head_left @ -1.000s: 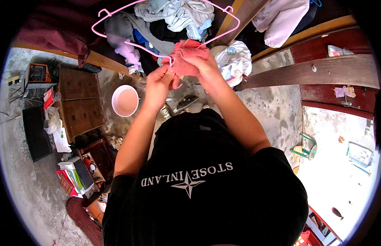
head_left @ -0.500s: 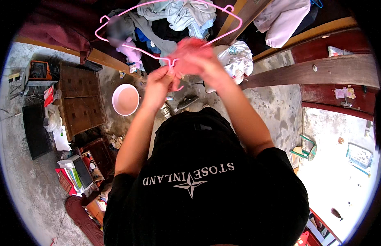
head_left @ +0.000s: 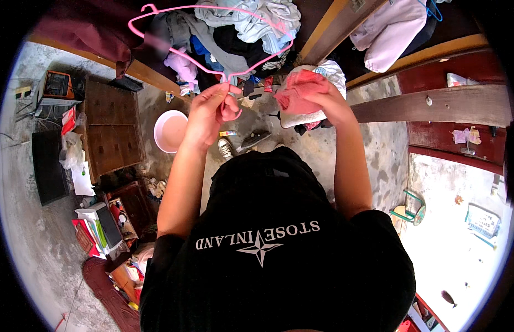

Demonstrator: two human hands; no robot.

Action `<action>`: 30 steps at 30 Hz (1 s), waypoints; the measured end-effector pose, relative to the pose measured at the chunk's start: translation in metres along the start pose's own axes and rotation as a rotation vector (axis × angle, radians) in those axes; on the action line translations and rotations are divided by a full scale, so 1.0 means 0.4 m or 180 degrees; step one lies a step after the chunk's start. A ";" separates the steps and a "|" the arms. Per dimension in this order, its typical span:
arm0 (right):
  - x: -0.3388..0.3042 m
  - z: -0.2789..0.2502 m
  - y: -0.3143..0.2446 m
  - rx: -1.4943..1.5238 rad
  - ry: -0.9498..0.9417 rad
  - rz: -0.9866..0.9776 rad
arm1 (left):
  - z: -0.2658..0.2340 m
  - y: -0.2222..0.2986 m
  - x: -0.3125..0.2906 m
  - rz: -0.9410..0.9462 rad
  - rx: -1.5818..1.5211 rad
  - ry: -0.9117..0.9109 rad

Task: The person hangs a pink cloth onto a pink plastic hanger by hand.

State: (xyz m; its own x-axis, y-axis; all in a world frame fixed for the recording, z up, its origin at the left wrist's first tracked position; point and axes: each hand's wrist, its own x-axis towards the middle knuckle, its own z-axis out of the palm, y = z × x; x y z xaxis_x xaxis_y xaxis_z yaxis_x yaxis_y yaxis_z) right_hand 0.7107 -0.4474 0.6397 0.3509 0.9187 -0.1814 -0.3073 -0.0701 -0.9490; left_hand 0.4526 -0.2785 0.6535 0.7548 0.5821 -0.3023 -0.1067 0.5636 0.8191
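Observation:
A pink clothes hanger (head_left: 268, 58) is held up in front of me, its wide frame pointing away over a heap of clothes. My left hand (head_left: 211, 108) is closed round its neck, and the hook curls out below the fingers. In my right hand (head_left: 330, 102) is a crumpled red cloth (head_left: 301, 91), gripped between thumb and fingers to the right of the hanger. The cloth and the hanger are apart. Part of the cloth hides the white bag (head_left: 337, 74) behind it.
Clothes (head_left: 246, 27) lie piled beyond the hanger, with a purple plush toy (head_left: 183, 67) beside them. A pink-rimmed basin (head_left: 171, 131) stands on the floor at left, near a wooden cabinet (head_left: 110, 130). A wooden beam (head_left: 434, 104) juts in from the right.
My right hand has drawn the red cloth away from the hanger, to the right. The hanger has tilted and swung a little to the left in my left hand.

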 end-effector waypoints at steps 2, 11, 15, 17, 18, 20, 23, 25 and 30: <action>-0.023 0.003 -0.004 -0.0010 0.0010 -0.0215 | 0.008 -0.033 0.017 0.0156 0.0368 0.0137; 0.060 0.141 0.023 -0.0294 -0.0036 -0.0740 | 0.067 -0.144 0.066 0.2325 0.4367 0.0995; 0.070 0.166 0.033 0.0105 -0.0083 -0.0804 | 0.061 -0.143 0.070 0.2904 0.5460 0.1214; 0.077 0.177 0.057 0.0266 0.0124 -0.0851 | 0.071 -0.137 0.065 0.2949 0.5784 0.1264; 0.078 0.185 0.067 0.0299 0.0294 -0.0834 | 0.075 -0.137 0.068 0.2956 0.5891 0.1282; 0.085 0.200 0.081 0.0349 0.0565 -0.0832 | 0.075 -0.143 0.076 0.2973 0.5983 0.1273; 0.104 0.199 0.082 0.0256 0.0727 -0.0876 | 0.075 -0.151 0.081 0.2728 0.5635 0.1000; 0.097 0.170 0.066 0.0245 0.0531 -0.0866 | 0.087 -0.115 0.062 0.3070 0.5177 0.0926; 0.084 0.104 0.018 0.0464 -0.0159 -0.1012 | 0.083 -0.046 0.000 0.1394 0.2792 0.0519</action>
State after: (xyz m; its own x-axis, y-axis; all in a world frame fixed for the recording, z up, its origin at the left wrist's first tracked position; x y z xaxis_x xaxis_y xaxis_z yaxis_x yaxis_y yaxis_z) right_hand 0.6833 -0.4011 0.6374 0.4066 0.9038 0.1336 -0.3139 0.2756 -0.9086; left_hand 0.4761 -0.3082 0.6546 0.6580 0.7458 0.1038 0.2112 -0.3151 0.9253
